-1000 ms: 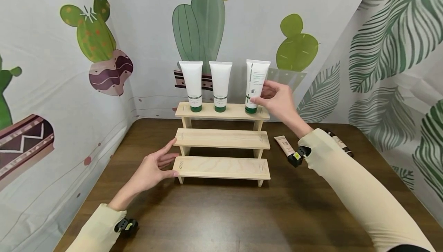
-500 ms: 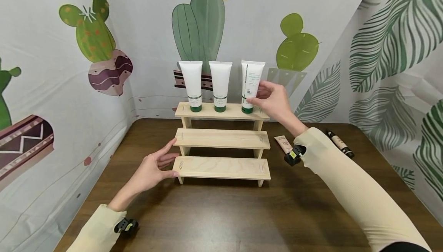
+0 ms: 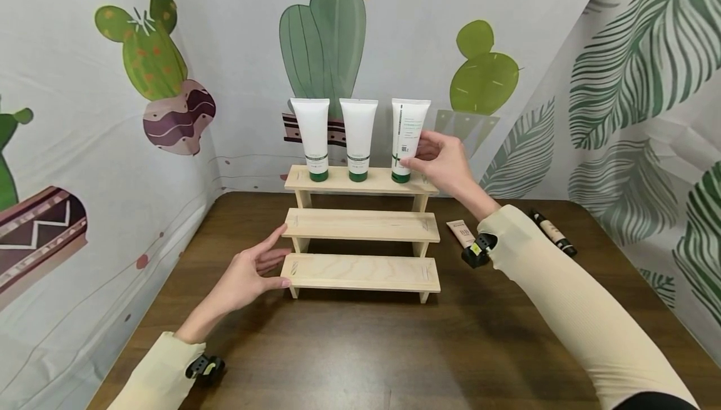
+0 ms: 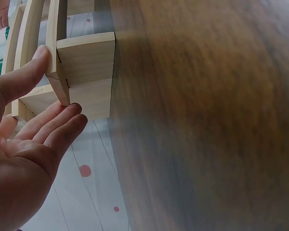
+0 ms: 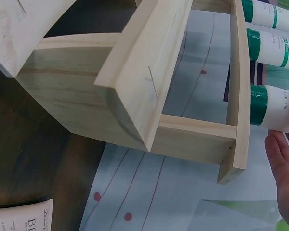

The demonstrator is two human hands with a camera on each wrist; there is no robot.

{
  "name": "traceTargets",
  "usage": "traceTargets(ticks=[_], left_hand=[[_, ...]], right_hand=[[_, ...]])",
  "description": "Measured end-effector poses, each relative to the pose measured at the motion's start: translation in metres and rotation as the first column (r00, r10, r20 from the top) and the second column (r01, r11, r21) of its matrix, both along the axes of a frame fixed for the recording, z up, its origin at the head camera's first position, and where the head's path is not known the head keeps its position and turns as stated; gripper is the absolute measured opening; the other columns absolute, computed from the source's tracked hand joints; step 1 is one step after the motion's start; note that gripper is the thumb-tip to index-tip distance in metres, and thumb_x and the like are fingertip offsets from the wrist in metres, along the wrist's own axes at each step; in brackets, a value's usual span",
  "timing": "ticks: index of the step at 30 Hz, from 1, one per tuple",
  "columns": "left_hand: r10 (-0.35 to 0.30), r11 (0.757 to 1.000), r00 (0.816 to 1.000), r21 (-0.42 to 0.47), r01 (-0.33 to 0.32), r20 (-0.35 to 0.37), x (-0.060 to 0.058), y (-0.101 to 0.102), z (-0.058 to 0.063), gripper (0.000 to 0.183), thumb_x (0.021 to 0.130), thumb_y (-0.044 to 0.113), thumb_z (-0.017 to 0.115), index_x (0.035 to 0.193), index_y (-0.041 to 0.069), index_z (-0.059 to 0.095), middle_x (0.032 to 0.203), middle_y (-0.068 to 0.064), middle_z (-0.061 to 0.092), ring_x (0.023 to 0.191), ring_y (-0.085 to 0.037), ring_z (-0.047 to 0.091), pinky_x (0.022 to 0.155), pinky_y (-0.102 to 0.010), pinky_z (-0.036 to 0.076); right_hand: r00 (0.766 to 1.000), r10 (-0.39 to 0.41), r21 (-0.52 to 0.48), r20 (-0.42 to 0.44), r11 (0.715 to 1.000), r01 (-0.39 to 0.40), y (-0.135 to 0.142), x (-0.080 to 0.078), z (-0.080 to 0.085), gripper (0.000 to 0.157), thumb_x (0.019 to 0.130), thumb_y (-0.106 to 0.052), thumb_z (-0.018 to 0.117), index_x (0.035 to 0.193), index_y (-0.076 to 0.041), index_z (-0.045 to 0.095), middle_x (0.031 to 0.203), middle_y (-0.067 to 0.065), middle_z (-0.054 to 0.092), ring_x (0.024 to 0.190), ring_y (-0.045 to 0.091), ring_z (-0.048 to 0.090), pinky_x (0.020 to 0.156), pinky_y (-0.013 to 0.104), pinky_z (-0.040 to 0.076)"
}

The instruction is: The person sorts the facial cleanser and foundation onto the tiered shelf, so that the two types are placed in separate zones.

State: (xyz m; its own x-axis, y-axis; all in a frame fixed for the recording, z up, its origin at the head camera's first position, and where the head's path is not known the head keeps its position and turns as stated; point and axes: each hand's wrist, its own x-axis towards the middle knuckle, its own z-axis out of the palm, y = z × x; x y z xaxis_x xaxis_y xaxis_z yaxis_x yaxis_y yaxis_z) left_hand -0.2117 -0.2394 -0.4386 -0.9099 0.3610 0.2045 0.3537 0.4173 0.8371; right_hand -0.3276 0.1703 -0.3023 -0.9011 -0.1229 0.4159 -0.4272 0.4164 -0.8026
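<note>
A three-tier wooden display stand (image 3: 360, 225) stands on the table. On its top tier are two upright white squeeze tubes with green caps, the left one (image 3: 312, 134) and the middle one (image 3: 358, 134). My right hand (image 3: 447, 163) holds a third white tube (image 3: 407, 138) by its lower part, thumb in front. This tube's green cap (image 5: 258, 105) meets the top tier near its right end, and its printed text faces me. My left hand (image 3: 248, 275) grips the left end of the lower tiers, thumb (image 4: 31, 72) on the bottom tier's front edge and fingers by its end.
Right of the stand, a beige BB cream tube (image 3: 462, 233) lies on the brown table (image 3: 349, 353), partly hidden by the right wrist camera. Farther right lies a dark-ended beige tube or bottle (image 3: 554, 233). A cactus-print cloth (image 3: 242, 53) hangs behind.
Over the second, my right hand moved the third tube slightly left along the top tier, closer to the middle tube. My left hand stayed at the stand.
</note>
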Motion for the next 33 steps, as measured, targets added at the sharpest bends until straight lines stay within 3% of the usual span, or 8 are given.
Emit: traceTargets(ticks=[33], left_hand=[[-0.005,1.0,1.0,0.008,0.005,0.003,0.0,0.0009,0.0012,0.111,0.078,-0.007,0.091,0.167,0.023,0.033,0.136,-0.027,0.065,0.127,-0.037,0.064,0.104,-0.05,0.054]], right_hand=[[0.998,0.069,-0.04,-0.004,0.997,-0.069,0.0004,-0.0012,0.0003,0.054,0.085,-0.002,0.087,0.135,0.002,0.068,0.117,0.019,0.076,0.095,0.02,0.075,0.083,0.022,0.058]])
